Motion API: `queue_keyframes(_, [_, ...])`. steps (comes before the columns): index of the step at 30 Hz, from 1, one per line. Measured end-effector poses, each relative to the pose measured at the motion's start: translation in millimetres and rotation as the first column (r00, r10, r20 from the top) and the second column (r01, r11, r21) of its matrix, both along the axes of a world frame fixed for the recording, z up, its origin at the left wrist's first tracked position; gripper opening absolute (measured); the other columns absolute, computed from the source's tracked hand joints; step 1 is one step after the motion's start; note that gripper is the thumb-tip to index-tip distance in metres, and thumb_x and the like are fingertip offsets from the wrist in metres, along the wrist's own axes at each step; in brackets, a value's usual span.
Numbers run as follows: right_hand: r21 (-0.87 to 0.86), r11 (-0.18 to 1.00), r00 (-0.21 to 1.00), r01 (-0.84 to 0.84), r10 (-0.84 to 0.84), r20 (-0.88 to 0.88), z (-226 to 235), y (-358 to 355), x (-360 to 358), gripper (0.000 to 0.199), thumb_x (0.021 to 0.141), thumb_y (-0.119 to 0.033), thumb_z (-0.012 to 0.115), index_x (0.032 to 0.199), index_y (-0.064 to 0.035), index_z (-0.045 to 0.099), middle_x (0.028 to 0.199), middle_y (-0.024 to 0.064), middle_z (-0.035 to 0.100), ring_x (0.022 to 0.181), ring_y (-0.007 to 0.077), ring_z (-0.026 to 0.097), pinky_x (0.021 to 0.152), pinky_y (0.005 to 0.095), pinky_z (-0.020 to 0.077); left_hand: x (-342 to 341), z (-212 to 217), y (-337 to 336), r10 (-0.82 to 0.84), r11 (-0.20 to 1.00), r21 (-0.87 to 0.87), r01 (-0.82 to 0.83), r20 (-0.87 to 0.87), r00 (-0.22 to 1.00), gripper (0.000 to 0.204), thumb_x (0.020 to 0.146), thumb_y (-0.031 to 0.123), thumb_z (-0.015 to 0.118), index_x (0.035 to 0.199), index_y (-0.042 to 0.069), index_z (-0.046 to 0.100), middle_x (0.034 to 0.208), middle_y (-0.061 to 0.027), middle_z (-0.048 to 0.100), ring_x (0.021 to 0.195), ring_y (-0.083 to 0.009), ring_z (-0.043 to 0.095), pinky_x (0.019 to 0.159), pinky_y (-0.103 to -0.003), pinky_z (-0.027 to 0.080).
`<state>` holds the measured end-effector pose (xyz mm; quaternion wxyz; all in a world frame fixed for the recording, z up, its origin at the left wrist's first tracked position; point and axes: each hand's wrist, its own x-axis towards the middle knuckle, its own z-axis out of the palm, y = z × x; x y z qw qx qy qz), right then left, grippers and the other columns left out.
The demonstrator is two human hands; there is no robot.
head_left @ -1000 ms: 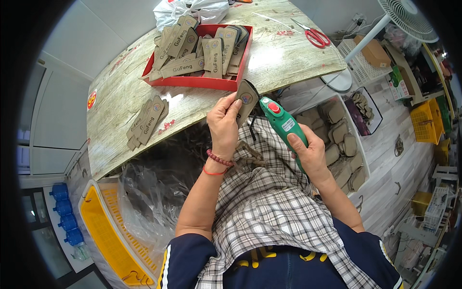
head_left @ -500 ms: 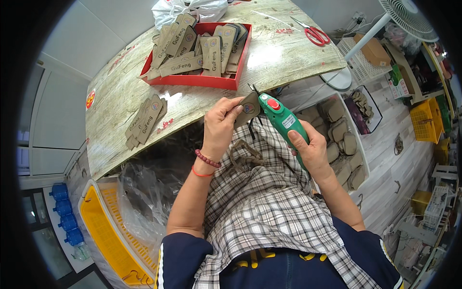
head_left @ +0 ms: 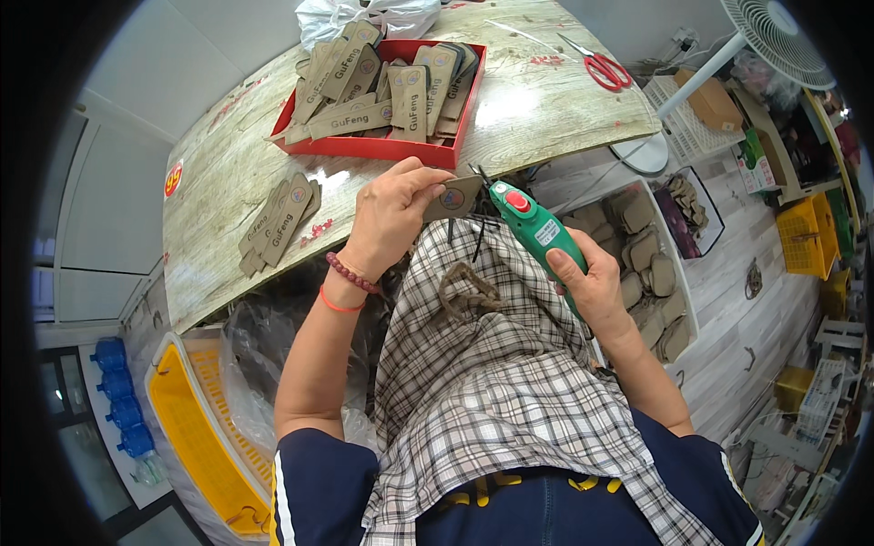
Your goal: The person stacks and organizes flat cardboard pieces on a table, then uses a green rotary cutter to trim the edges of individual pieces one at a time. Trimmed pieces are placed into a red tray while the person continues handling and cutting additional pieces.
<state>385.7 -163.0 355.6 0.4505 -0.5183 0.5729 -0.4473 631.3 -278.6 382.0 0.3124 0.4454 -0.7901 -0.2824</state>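
The left hand (head_left: 389,209) pinches a tan tab (head_left: 453,198) just off the table's (head_left: 555,105) near edge, the right hand (head_left: 590,280) wrapped round a green cutter (head_left: 535,226) beside it; this tab looks unfinished; whether the red box (head_left: 396,151) or near-edge pile (head_left: 285,221) holds finished ones, I cannot tell

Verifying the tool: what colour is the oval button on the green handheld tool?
The oval button is red, showing best in the head view.

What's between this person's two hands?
Head view: the tan patch pinched in the left hand, then the front of the green tool in the right hand.
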Motion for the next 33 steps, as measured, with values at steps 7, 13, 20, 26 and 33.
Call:
queue_keyframes(7, [-0.073, 0.996, 0.995, -0.044, 0.036, -0.096, -2.1, -4.4, 5.5, 0.044, 0.090, -0.036, 0.067, 0.113, 0.0010, 0.062, 0.073, 0.0009, 0.059, 0.060, 0.0050, 0.050, 0.053, 0.0231, 0.0410, 19.6, 5.7, -2.8, -0.029, 0.999, -0.038, 0.033, 0.105, 0.994, 0.014, 0.088, 0.005, 0.061, 0.099, 0.000, 0.067, 0.078, -0.0071, 0.052, 0.069, -0.0195, 0.053, 0.065, -0.029, 0.042])
queue_keyframes(13, [0.024, 1.000, 1.000, 0.018, -0.018, 0.001, -10.1, 1.0, 6.0, 0.041, 0.091, -0.034, 0.065, 0.114, 0.0002, 0.061, 0.073, 0.0015, 0.059, 0.058, 0.0056, 0.051, 0.052, 0.0234, 0.0421, 159.6, -48.6, -35.6, 0.301, 0.927, 0.247, -0.281, -0.050, 0.952, 0.016, 0.085, 0.012, 0.064, 0.097, 0.002, 0.067, 0.090, -0.0068, 0.066, 0.083, -0.0250, 0.061, 0.074, -0.034, 0.046])
queue_keyframes(20, [0.033, 0.999, 0.999, 0.037, -0.036, -0.013, -17.2, -2.7, 4.4, 0.043, 0.091, -0.035, 0.066, 0.115, 0.0003, 0.061, 0.072, 0.0003, 0.058, 0.056, 0.0059, 0.051, 0.050, 0.0233, 0.0422, 119.5, -41.3, -82.9, 0.584, 0.759, -0.317, -0.569, -0.055, 0.810, 0.017, 0.083, 0.020, 0.066, 0.088, 0.004, 0.068, 0.087, -0.0079, 0.065, 0.089, -0.0265, 0.059, 0.080, -0.039, 0.044])
queue_keyframes(26, [0.018, 0.999, 0.999, 0.051, -0.051, -0.008, -15.6, -6.3, 5.3, 0.043, 0.091, -0.035, 0.066, 0.114, 0.0011, 0.061, 0.071, 0.0009, 0.058, 0.056, 0.0060, 0.051, 0.050, 0.0237, 0.0422, -5.3, -52.5, -177.0, 0.614, 0.784, 0.087, -0.615, 0.048, 0.788, 0.042, 0.076, 0.037, 0.073, 0.098, 0.002, 0.070, 0.099, -0.0188, 0.066, 0.100, -0.0344, 0.060, 0.090, -0.042, 0.047])
queue_keyframes(33, [0.011, 0.997, 0.997, 0.075, -0.075, 0.015, -13.3, -7.9, 4.1, 0.043, 0.091, -0.035, 0.065, 0.114, 0.0012, 0.061, 0.071, 0.0009, 0.058, 0.056, 0.0062, 0.051, 0.051, 0.0240, 0.0423, -38.8, -70.7, -186.8, 0.745, 0.657, 0.060, -0.752, -0.204, 0.635, 0.043, 0.069, 0.013, 0.081, 0.105, 0.003, 0.061, 0.100, -0.0104, 0.063, 0.088, -0.0295, 0.062, 0.084, -0.041, 0.050])
